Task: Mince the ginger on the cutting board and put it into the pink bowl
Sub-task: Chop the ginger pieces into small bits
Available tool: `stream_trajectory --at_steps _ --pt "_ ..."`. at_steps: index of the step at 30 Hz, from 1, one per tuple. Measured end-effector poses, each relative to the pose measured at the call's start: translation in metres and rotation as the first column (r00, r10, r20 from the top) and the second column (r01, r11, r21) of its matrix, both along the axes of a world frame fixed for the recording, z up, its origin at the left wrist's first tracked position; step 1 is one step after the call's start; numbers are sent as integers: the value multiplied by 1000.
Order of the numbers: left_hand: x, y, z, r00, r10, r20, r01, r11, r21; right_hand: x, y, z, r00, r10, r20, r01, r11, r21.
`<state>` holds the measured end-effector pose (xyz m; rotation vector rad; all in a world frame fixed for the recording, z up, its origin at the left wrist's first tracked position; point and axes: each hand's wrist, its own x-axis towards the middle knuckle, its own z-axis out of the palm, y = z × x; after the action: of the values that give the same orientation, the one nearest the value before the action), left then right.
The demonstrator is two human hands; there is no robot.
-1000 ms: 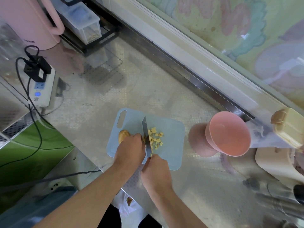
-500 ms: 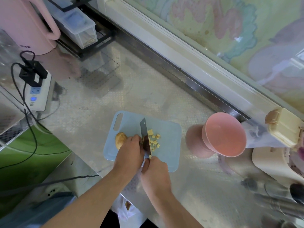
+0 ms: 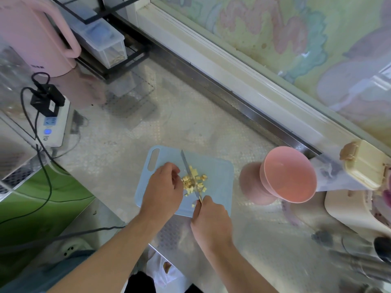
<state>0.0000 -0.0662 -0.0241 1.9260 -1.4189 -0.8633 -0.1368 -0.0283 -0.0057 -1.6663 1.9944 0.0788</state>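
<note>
My right hand [image 3: 211,220] grips the knife [image 3: 189,173], left hand [image 3: 164,190] loosely curled at 9 o'clock of the ginger [image 3: 194,181] mid cutting board [image 3: 218,178]. I'd rock finer, knuckles back; pink bowl [image 3: 289,174] waits at 3 o'clock

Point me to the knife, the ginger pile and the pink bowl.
knife [image 3: 185,164]: head view, bare part of the blade above the ginger.
ginger pile [image 3: 194,181]: head view, middle of the diced pieces on the board.
pink bowl [image 3: 291,178]: head view, inner wall, right of the board.
</note>
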Motion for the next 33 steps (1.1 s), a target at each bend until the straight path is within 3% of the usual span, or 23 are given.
stream_trajectory --at_steps 3,6,11,18,23,28,33 --pt "8 -11 21 1000 -15 19 18 987 -158 -3 0 1 998 50 -45 -50 999 -12" --pt "15 -23 35 966 -211 152 244 936 -255 -8 -1 3 987 130 -93 -132 991 -20" --pt "19 -38 31 759 -530 378 571 821 5 -12 -3 7 952 259 -164 -263 965 1" --pt "11 -50 38 710 -657 254 566 746 351 -14 -4 7 917 346 -196 -342 938 57" --pt "16 -52 60 842 -536 60 499 815 293 -15 -8 12 912 364 -187 -360 931 57" --pt "22 -53 59 747 -662 54 584 693 422 -14 -8 15 897 404 -181 -396 915 80" --pt "21 -61 42 789 -613 47 534 720 444 -13 -8 15 885 430 -179 -418 903 98"
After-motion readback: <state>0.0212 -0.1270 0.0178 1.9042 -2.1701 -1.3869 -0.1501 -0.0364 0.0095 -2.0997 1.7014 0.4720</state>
